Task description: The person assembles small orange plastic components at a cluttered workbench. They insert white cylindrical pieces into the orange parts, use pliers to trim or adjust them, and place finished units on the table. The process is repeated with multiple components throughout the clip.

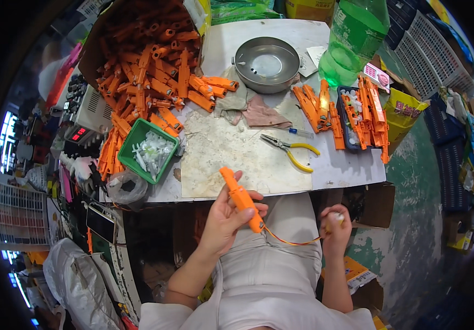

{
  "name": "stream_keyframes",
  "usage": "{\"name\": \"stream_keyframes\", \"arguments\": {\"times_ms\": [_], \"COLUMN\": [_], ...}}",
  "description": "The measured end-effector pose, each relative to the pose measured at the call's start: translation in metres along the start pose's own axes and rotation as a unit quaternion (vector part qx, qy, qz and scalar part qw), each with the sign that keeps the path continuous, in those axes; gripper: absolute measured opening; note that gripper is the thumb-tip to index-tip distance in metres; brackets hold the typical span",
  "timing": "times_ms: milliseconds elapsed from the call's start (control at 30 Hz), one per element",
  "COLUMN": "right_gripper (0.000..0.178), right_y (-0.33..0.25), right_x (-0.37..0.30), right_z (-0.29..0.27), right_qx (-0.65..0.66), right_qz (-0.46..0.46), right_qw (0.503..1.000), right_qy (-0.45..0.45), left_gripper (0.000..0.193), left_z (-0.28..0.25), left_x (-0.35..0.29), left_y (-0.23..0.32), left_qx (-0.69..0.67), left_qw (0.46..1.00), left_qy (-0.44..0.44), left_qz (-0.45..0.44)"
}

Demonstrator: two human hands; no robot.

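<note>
My left hand (219, 225) is closed round a long orange plastic housing (241, 198), held tilted above my lap by the table's near edge. Thin red and yellow wires (292, 242) run from its lower end across to my right hand (334, 234). The right fingers are curled on a small whitish piece (339, 218), too small to name, at the wires' other end. On the worn board (215, 148) beyond my hands lie yellow-handled pliers (289, 151), their jaws a little apart.
A large carton heaped with orange housings (154, 71) fills the back left. A green tray (150, 151) holds white plastic parts. Further back stand a metal bowl (267, 63) and a green bottle (352, 41). Several housings (366, 115) rest over a dark bin at right, beside cloth rags (262, 113).
</note>
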State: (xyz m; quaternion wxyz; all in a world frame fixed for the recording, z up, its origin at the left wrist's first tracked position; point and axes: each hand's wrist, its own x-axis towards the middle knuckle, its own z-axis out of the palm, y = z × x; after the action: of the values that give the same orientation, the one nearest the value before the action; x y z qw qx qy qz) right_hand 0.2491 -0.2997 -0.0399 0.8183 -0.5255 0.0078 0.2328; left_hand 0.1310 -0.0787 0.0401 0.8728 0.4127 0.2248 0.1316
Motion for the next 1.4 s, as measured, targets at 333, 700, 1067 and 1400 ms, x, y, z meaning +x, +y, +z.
{"name": "stream_keyframes", "arguments": {"times_ms": [333, 700, 1067, 1400], "right_gripper": [0.037, 0.037, 0.028, 0.035], "right_y": [-0.012, -0.006, -0.012, -0.040], "right_x": [0.004, 0.029, 0.052, 0.144], "right_z": [0.122, 0.139, 0.151, 0.152], "right_qx": [-0.520, -0.541, -0.551, -0.658], "right_qz": [-0.422, -0.410, -0.424, -0.359], "right_qw": [0.726, 0.713, 0.695, 0.660], "right_qy": [-0.154, -0.174, -0.186, -0.039], "left_gripper": [0.068, 0.066, 0.059, 0.040], "left_z": [0.016, 0.007, -0.001, -0.033], "left_x": [0.022, 0.042, 0.062, 0.077], "left_y": [0.008, 0.018, 0.019, -0.003], "left_qx": [0.086, 0.104, 0.118, 0.413], "left_qw": [0.985, 0.982, 0.974, 0.825], "left_qy": [0.044, 0.038, 0.038, 0.132], "left_qz": [0.143, 0.155, 0.189, 0.361]}}
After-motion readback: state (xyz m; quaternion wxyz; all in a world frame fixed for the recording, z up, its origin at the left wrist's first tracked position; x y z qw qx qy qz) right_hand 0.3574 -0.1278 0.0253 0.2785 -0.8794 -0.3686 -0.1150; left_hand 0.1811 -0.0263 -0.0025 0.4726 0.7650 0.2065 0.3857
